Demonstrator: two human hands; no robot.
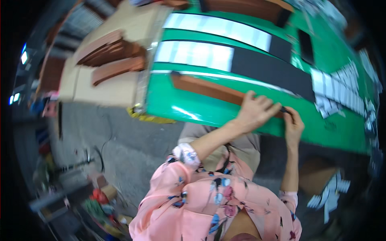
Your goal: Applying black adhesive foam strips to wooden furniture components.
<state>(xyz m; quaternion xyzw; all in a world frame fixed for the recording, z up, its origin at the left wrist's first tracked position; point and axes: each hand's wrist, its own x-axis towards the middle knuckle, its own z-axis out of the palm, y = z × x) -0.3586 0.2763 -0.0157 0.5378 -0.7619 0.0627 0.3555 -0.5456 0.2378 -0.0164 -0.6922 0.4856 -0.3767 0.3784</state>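
I record the brown strip (209, 89) lying on the green table (163, 106), near the edge closest to the person. The left hand (257, 110) is closed over the strip toward its right end, fingers bent across the top; the thumb's contact is hidden from me. The right hand (294, 124) pinches a small dark tip (285, 110) at that same end between thumb and fingers. Whether the tip is part of the strip or a separate piece, I cannot tell.

Risks, in my judgement: the tip offers little to hold, so a loose pinch could slip off it. Both hands work at one end, leaving the long left portion free; a sideways pull could pivot the strip across the glossy surface. A swing away from the person could push it into the black band (273, 72) beyond, shifting that band as well. With the near edge so close, a hard tug toward the body could drag the strip over it.

Orientation: the strip lies lengthwise, its long axis slanting from upper left to lower right, roughly along the table's near edge. Its dark-capped left end points toward the cardboard (116, 91); its right end points into the right hand.
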